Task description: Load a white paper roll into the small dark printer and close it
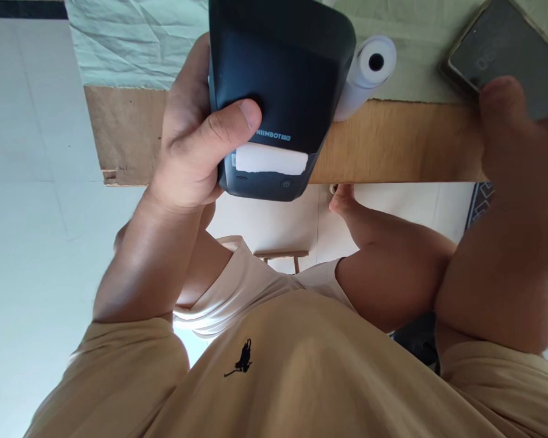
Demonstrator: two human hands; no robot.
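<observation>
Beige shirt (301,377); dark label printer (278,91) (white paper strip (271,160))

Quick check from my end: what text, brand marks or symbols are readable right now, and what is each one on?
"NIIMBOT": light lettering on the dark handheld label printer, above its white paper slot; a small tag right after the word is too blurred to read.
Power symbol: on the round button near the printer's lower edge.
Small black emblem, no letters: on the beige shirt.
Dark phone screen by the right hand: nothing readable.
</observation>
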